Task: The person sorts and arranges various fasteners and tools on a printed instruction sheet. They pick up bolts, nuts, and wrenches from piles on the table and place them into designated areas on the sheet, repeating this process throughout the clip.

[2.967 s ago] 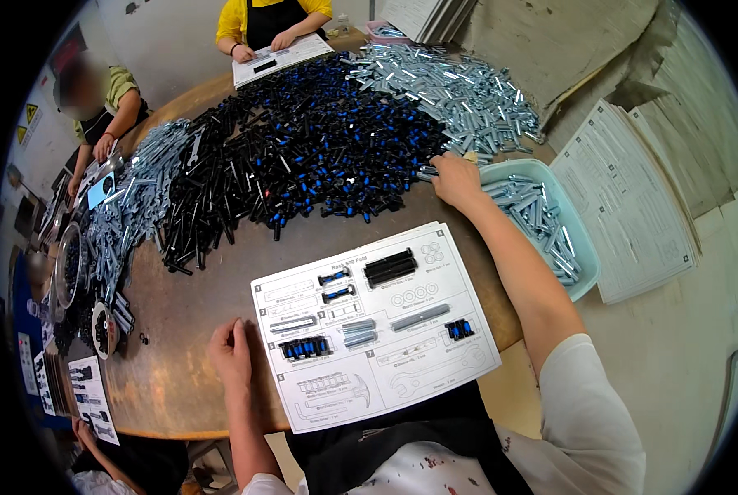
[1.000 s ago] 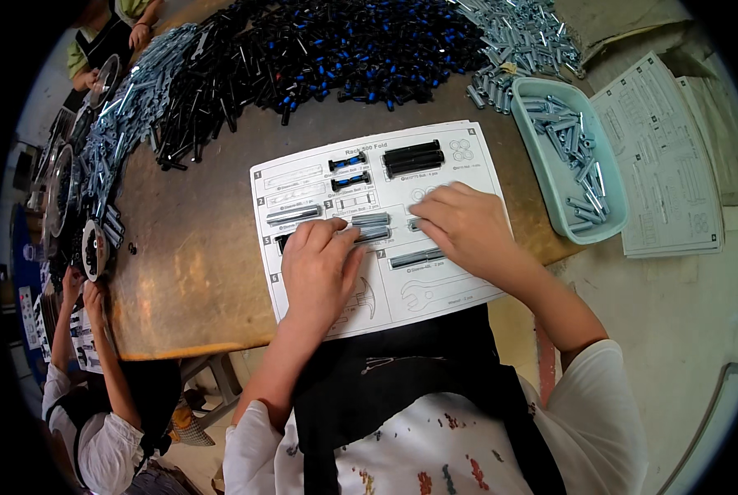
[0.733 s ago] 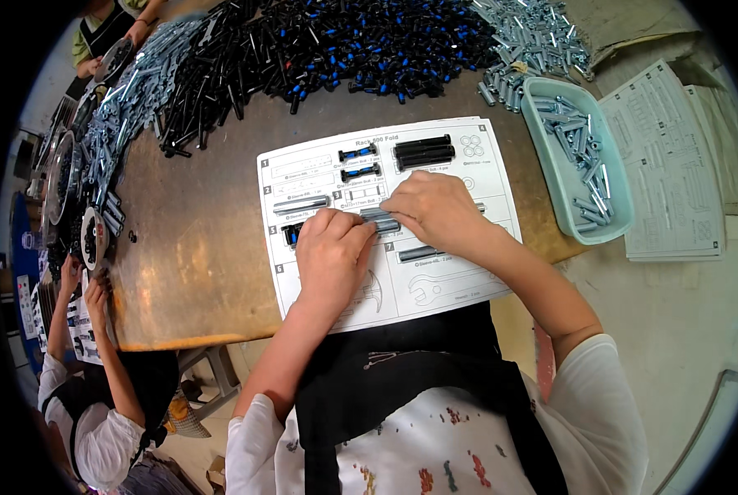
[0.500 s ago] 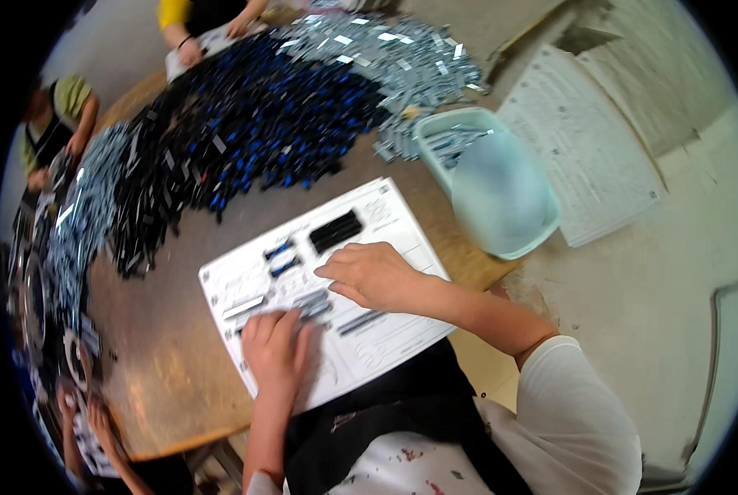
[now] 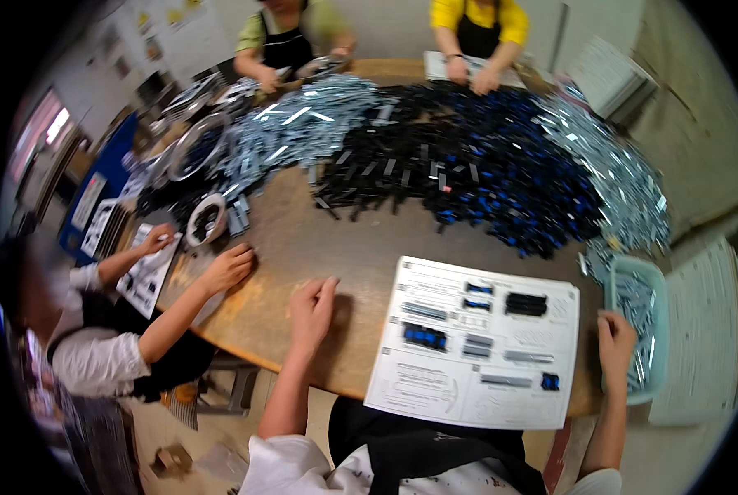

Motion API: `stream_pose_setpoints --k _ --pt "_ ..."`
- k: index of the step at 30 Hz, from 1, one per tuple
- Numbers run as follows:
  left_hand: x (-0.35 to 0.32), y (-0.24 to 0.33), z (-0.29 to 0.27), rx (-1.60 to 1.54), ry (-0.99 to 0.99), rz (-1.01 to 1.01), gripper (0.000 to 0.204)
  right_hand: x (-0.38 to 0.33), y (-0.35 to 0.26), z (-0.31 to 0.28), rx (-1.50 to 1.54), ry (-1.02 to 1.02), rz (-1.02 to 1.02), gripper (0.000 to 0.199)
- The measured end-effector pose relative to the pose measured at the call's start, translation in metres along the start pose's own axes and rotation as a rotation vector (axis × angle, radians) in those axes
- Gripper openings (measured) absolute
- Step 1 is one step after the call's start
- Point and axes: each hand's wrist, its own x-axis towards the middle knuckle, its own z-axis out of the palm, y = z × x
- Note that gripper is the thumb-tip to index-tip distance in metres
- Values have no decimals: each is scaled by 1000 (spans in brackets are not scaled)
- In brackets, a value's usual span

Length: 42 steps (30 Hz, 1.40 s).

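A white printed sheet (image 5: pixel 435 363) lies on the round wooden table (image 5: pixel 336 247) in front of me, with small black, blue and silver parts laid out on it. My left hand (image 5: pixel 311 305) rests flat and empty on the bare wood, left of the sheet. My right hand (image 5: pixel 615 340) sits at the near left rim of a pale teal tray (image 5: pixel 657 305) that holds silver metal parts; its fingers curl at the rim, and a grip on it cannot be made out.
Big heaps of black and blue parts (image 5: pixel 468 181) and silver parts (image 5: pixel 303 124) cover the far half of the table. Another person's hands (image 5: pixel 228 268) rest at the left edge. Two more people work at the far side. Stacked white sheets (image 5: pixel 703 330) lie to the right.
Both my hands have left the sheet: the left went out to the bare wood on the left, the right to the tray's rim. The view has swung up and left.
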Motion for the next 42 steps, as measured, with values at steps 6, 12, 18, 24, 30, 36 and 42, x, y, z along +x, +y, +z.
stream_pose_setpoints --k 6,12,18,24,30,36,42 --pt "98 -57 -19 163 89 -6 36 -38 -13 46 192 106 -19 14" --pt "233 -110 -2 307 115 -113 52 -68 -15 28 116 203 148 13" --pt "345 -137 48 125 243 -453 67 -102 -67 1 -195 164 226 22" --pt "400 -154 53 -1167 477 -907 43 -125 -57 -13 -125 113 349 22" --pt "402 -174 36 -934 357 -920 60 -124 -72 1 -262 61 407 23" --pt "387 -153 35 -801 67 -963 74 -121 -59 18 -132 67 356 22" --pt "405 -132 28 -1045 299 -1226 61 -101 -95 26 -205 12 402 20"
